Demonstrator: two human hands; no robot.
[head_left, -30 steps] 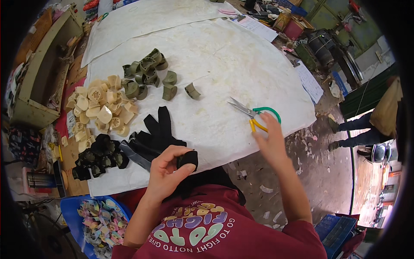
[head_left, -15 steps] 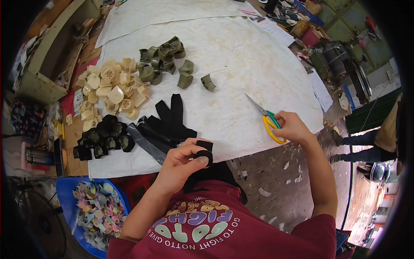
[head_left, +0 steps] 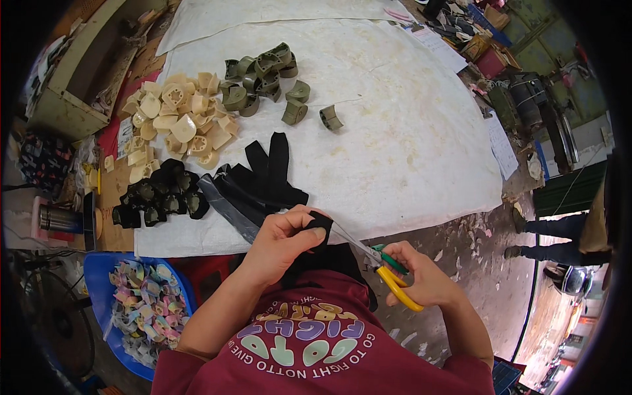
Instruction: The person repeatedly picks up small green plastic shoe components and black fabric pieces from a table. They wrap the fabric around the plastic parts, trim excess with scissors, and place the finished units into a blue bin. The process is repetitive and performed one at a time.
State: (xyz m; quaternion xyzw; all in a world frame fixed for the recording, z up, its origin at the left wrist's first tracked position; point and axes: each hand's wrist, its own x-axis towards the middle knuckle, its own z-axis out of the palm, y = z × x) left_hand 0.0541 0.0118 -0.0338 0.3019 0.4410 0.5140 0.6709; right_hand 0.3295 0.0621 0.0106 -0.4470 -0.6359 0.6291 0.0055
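Bench (head_left: 408, 131) under a pale, stained sheet fills most of the view from above, carrying heaps of small moulded parts: cream ones (head_left: 178, 125) at the left, olive ones (head_left: 260, 72) beyond them, black ones (head_left: 158, 197) nearest the bench's left front edge. Flat black straps (head_left: 266, 174) lie fanned between the heaps and the near edge. A blue tub of pastel scraps (head_left: 145, 309) sits low at the left, off the bench.

At the near edge, over the person's red shirt, the left hand (head_left: 283, 240) pinches a folded black strap piece (head_left: 320, 227) between thumb and fingers, closed firmly on it. The right hand (head_left: 421, 280) is closed through the yellow and green loops of a pair of scissors (head_left: 375, 260), gripping them.

The strap piece looks light, soft and limp, likely to flop or slip unless pinched close to where the blades meet it; its free end sticks up and to the right of the fingertips, toward the blades. The scissors look stiff and light, best held by the loops as they are. Their long axis runs diagonally, tips pointing up-left at the strap, handles down-right; whether the blades touch the fabric cannot be told.
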